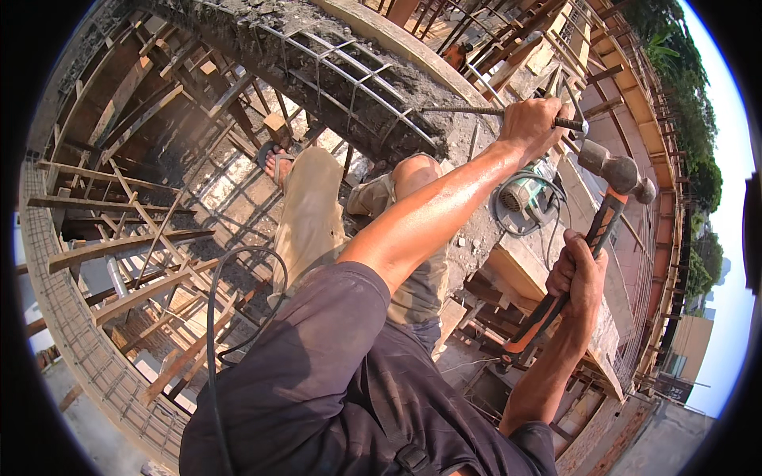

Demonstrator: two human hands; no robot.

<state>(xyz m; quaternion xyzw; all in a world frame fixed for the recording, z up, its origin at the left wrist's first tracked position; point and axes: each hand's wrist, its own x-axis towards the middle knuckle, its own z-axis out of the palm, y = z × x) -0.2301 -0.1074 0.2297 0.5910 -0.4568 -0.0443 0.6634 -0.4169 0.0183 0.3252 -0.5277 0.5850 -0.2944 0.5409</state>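
Note:
My left hand (533,127) is wrapped round a ribbed steel bar (468,110), held roughly level. One end of the bar reaches toward the broken concrete beam (432,119); whether it touches cannot be told. The other end sticks out past my fist, close to a hammer head (615,168). That ball-peen hammer is in my right hand (578,274), closed on its orange-and-black handle (607,216). Exposed reinforcing bars (341,55) run along the beam by the left end of the bar.
A green-and-grey corded power tool (524,192) lies below my left wrist, its black cable looped round it. A black cable (211,317) hangs by my left shoulder. Timber props (131,246) fill a deep opening at left. My sandalled foot (275,165) stands beside rubble and boards.

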